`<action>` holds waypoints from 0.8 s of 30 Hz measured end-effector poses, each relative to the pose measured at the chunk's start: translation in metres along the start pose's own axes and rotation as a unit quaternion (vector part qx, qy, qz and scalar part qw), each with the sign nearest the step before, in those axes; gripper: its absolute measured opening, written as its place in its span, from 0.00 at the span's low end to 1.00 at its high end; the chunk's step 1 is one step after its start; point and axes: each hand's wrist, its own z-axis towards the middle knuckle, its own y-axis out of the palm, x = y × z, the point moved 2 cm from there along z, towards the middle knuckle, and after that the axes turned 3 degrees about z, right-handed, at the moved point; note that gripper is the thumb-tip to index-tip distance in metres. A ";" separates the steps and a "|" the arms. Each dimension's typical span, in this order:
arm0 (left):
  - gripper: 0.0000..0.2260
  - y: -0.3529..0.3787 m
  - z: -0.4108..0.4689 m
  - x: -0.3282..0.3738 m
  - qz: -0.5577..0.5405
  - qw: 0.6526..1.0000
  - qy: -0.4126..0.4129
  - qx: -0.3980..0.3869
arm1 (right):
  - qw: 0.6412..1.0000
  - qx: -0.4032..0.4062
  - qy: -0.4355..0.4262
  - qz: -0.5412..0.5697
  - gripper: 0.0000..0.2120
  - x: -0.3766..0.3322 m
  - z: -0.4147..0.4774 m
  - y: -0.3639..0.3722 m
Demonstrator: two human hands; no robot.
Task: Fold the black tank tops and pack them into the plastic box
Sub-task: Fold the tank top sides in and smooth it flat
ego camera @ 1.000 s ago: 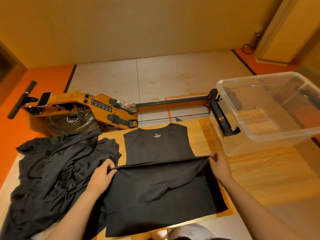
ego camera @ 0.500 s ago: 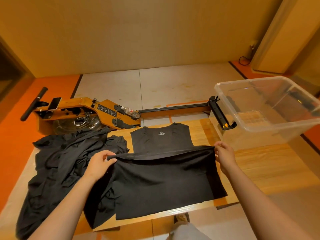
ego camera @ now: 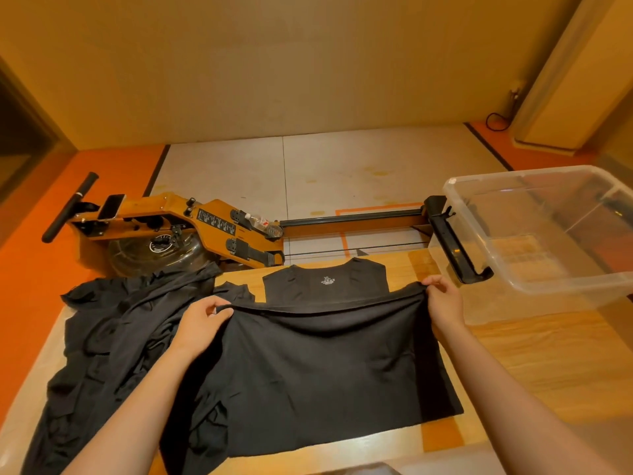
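Head view: a black tank top (ego camera: 308, 371) of smooth, matte knit lies on a pale wood-grain table (ego camera: 531, 354). A small white print (ego camera: 328, 280) inside the neckline reads "XL"; the smaller lines under it are too fine to read. The left hand (ego camera: 202, 323) and right hand (ego camera: 445, 299) each pinch a corner of the hem, held raised just short of the neckline. A crumpled pile of black tank tops (ego camera: 113, 337) sits left. A clear, rectangular plastic box (ego camera: 575, 282) stands right. Beyond the table is a wooden rowing machine (ego camera: 212, 221); the writing on its black label is illegible.
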 end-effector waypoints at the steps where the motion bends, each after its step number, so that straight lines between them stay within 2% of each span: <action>1: 0.02 -0.001 0.008 0.004 0.000 1.000 -0.001 0.005 | 1.000 0.006 0.008 0.008 0.16 -0.004 0.006 0.005; 6: 0.02 -0.001 0.052 0.017 -0.015 1.000 -0.015 0.014 | 0.999 -0.008 0.026 0.033 0.09 -0.022 0.036 0.032; 9: 0.02 0.006 0.090 0.021 -0.050 0.998 -0.040 0.012 | 1.000 -0.021 0.008 0.003 0.04 -0.025 0.064 0.053; 14: 0.06 0.026 0.133 0.013 -0.056 0.992 -0.111 0.010 | 0.998 -0.003 0.032 -0.052 0.08 -0.012 0.111 0.081; 19: 0.13 0.036 0.146 -0.010 -0.038 0.987 -0.157 0.020 | 0.996 -0.006 0.002 -0.090 0.06 -0.007 0.139 0.090; 22: 0.11 0.041 0.149 -0.020 -0.024 0.983 -0.180 0.024 | 0.994 -0.023 -0.011 -0.108 0.06 0.001 0.145 0.093; 24: 0.09 0.044 0.152 -0.016 -0.002 0.982 -0.183 0.037 | 0.992 -0.034 0.000 -0.120 0.10 0.002 0.150 0.096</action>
